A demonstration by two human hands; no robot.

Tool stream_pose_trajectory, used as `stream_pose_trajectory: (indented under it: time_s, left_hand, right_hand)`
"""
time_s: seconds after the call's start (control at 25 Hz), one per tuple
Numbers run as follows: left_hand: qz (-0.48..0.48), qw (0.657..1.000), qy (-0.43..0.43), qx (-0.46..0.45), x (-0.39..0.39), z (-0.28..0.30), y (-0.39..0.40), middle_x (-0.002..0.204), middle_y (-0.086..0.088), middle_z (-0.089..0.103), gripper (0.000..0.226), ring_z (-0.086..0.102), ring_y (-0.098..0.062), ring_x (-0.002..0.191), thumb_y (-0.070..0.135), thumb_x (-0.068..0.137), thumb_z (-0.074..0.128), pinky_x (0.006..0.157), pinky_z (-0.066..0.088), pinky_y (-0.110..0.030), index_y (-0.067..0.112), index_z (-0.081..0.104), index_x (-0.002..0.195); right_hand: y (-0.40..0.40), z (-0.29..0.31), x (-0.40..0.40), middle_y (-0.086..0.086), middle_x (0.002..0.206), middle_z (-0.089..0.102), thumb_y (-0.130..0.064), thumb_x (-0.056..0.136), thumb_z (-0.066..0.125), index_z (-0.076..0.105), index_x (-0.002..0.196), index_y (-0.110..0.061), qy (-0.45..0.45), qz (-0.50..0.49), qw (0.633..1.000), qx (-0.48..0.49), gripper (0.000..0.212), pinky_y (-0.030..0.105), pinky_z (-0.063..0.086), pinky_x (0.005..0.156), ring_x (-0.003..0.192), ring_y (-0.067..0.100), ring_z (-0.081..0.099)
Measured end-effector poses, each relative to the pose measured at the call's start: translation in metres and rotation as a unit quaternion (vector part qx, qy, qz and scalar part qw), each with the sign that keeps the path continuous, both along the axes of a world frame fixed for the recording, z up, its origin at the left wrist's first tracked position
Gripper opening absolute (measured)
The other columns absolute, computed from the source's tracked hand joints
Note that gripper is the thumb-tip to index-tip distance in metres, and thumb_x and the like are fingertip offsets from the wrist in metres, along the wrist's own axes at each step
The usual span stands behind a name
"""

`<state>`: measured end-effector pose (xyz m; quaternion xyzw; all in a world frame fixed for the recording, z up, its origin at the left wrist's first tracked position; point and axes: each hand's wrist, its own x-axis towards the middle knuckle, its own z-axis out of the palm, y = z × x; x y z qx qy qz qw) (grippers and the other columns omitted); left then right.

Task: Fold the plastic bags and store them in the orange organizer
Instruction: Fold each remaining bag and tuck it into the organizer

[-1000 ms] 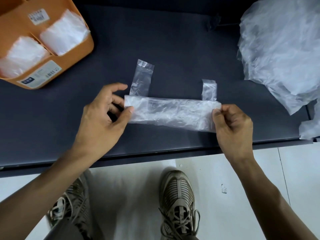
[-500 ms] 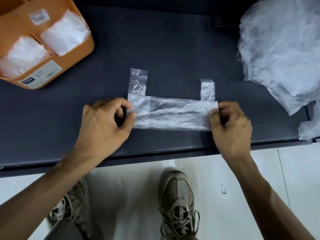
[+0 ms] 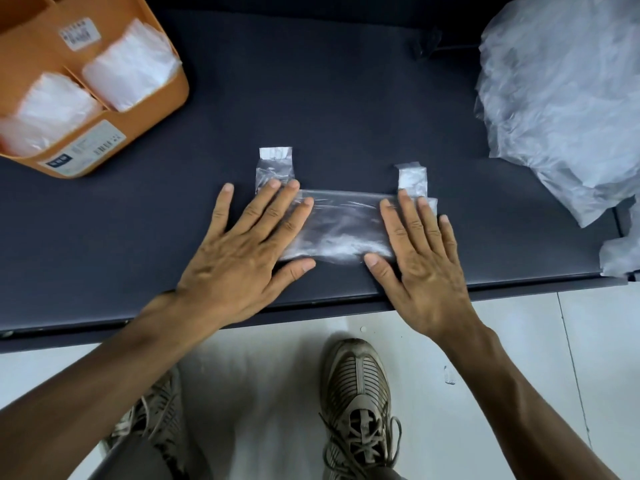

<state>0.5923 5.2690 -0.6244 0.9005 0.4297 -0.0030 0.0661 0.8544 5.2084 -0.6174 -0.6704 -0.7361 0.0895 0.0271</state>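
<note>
A: Where is the bag (image 3: 341, 225)?
B: On the table (image 3: 346, 98), near its front edge. The left hand (image 3: 247, 251) lies on its left end, the right hand (image 3: 420, 258) on its right end.
A: And the organizer (image 3: 162, 105)?
B: Far left, with bags inside. The pile (image 3: 568, 95) is far right.

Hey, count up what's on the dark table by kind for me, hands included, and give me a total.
Hands pressing flat: 2, left hand and right hand
Bag being folded: 1, folded bag
Orange organizer: 1, orange organizer
Stacks of folded bags in it: 2, and
Heap of loose bags: 1, heap
Total: 7
</note>
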Motion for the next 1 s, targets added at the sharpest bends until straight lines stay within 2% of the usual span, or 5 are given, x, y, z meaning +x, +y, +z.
stream_pose_trajectory:
  time_s: [0.2, 0.4, 0.56, 0.8, 1.0]
  left_hand:
    - [0.002, 0.997, -0.076, 0.007, -0.007, 0.002, -0.002, 0.168, -0.008, 0.015, 0.076, 0.013, -0.023, 0.155, 0.060, 0.099, 0.029, 0.122, 0.006, -0.062, 0.016, 0.022, 0.160]
    - [-0.002, 0.983, -0.150, 0.107, -0.013, 0.002, -0.004, 0.140, -0.011, 0.061, 0.042, 0.056, -0.026, 0.132, 0.023, 0.094, 0.050, 0.115, 0.026, -0.065, 0.004, 0.066, 0.128]
    - [0.009, 0.973, -0.191, 0.130, -0.014, 0.008, -0.002, 0.123, -0.008, 0.071, 0.032, 0.065, -0.028, 0.118, 0.018, 0.096, 0.048, 0.112, 0.031, -0.062, 0.005, 0.074, 0.109]
    - [0.112, 0.939, -0.326, 0.001, -0.019, 0.029, -0.003, 0.085, 0.005, 0.069, 0.029, 0.062, -0.012, 0.084, 0.024, 0.098, 0.047, 0.109, 0.036, -0.045, 0.006, 0.070, 0.098]
    - [0.223, 0.875, -0.417, -0.104, -0.014, 0.042, 0.008, 0.100, 0.023, 0.062, 0.029, 0.062, 0.003, 0.080, 0.033, 0.103, 0.052, 0.071, 0.045, -0.011, 0.012, 0.061, 0.119]
  right_hand:
    - [-0.004, 0.004, 0.011, 0.007, 0.169, 0.012, -0.065, 0.097, 0.038, 0.021, 0.160, -0.015, 0.052, 0.024, 0.998, 0.023, 0.082, 0.054, 0.009, 0.125, 0.156, 0.027, 0.004]
    - [-0.008, 0.009, 0.025, 0.009, 0.159, 0.038, -0.032, 0.090, 0.050, 0.045, 0.149, -0.008, 0.132, 0.032, 0.987, 0.080, 0.064, 0.059, 0.027, 0.117, 0.151, 0.027, 0.028]
    - [-0.006, 0.011, 0.028, 0.005, 0.148, 0.052, -0.021, 0.083, 0.049, 0.057, 0.138, -0.007, 0.156, 0.032, 0.983, 0.091, 0.058, 0.052, 0.033, 0.115, 0.146, 0.027, 0.037]
    - [-0.002, 0.024, 0.019, -0.024, 0.094, 0.065, -0.019, 0.097, 0.053, 0.071, 0.102, -0.018, 0.344, -0.098, 0.927, 0.110, 0.018, 0.025, 0.045, 0.087, 0.097, 0.013, 0.063]
    - [0.019, 0.043, 0.006, 0.004, 0.076, 0.061, -0.009, 0.102, 0.056, 0.067, 0.103, -0.014, 0.431, -0.218, 0.871, 0.091, 0.013, 0.015, 0.043, 0.064, 0.069, 0.006, 0.050]
